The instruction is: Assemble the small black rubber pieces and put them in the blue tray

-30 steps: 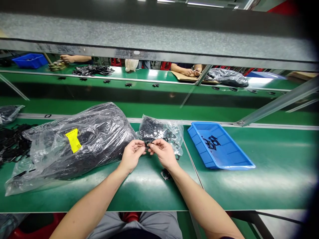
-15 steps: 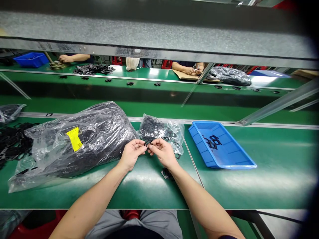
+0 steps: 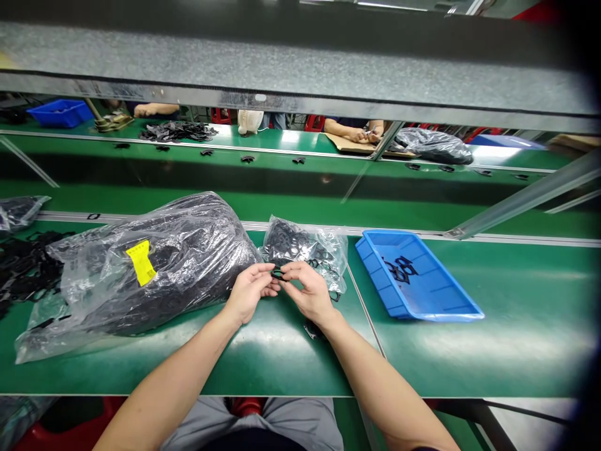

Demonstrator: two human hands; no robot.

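Between my fingertips is a small black ring-shaped part point(image 3: 278, 274), held over the green table. My left hand point(image 3: 250, 292) pinches its left side, and my right hand point(image 3: 308, 288) grips its right side. Just beyond my hands lies a small clear bag point(image 3: 286, 240) of black parts, some spilling near its mouth. A large clear bag point(image 3: 188, 250) with a yellow tag point(image 3: 141, 263) lies left of my left hand. Under my right wrist a dark part point(image 3: 312, 329) is partly hidden.
A blue tray point(image 3: 436, 297) with several black frames stands to the right. Loose black parts point(image 3: 28, 266) are heaped at far left. Beyond, a belt carries spaced black pieces point(image 3: 248, 159). Other people's hands point(image 3: 364, 134) work across it. A metal shelf point(image 3: 300, 94) spans overhead.
The fingers of both hands have shifted around the black part, and more of its ring shape shows. Across the belt, a co-worker's hand at left has moved slightly right.
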